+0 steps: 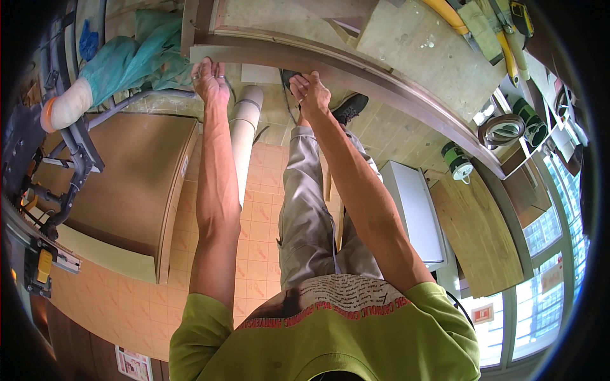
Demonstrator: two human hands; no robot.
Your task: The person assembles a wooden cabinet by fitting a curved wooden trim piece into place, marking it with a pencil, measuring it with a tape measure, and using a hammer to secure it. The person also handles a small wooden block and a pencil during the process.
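A long, thin grey-brown strip (pixel 254 57) runs along the near edge of a brown-edged board (pixel 356 71) at the top of the view. My left hand (pixel 211 81) grips the strip close to its pale left end, fingers curled up against it. Farther right, my right hand (pixel 310 92) is closed with its fingertips at the strip's lower edge; the fingers partly hide the contact. A coil of similar banding (pixel 502 131) lies at the right of the bench.
A power saw (pixel 70 146) with a green dust bag (pixel 124 63) stands left, beside a brown panel (pixel 127 184). A white tube (pixel 245 120) stands by my left forearm. Yellow-handled tools (pixel 448 16) lie at the upper right. A wooden board (pixel 476 228) and white box (pixel 412 213) are right.
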